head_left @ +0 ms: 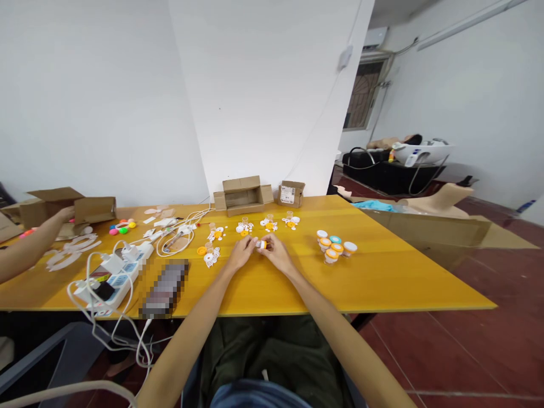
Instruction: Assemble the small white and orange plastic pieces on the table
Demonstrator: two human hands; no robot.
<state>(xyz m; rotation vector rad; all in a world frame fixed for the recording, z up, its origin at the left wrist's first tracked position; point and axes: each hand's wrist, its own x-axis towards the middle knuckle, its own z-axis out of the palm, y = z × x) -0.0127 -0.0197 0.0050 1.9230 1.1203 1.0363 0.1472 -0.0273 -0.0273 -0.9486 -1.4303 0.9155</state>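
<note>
My left hand and my right hand meet over the middle of the table, fingers closed around a small clear jar with an orange-and-white lid. The left fingers pinch its left side and the right fingers its lid side; the fingers hide part of it. Just beyond lie small groups of loose parts: an orange ring, white discs, small white pieces and clear cups. To the right of my hands stands a cluster of lidded jars, mostly orange-rimmed, one with a teal lid.
Two cardboard boxes stand against the wall. A power strip with tangled white cables and a blurred-out phone-like device occupy the front left. Another person's arm reaches into a cardboard box at far left.
</note>
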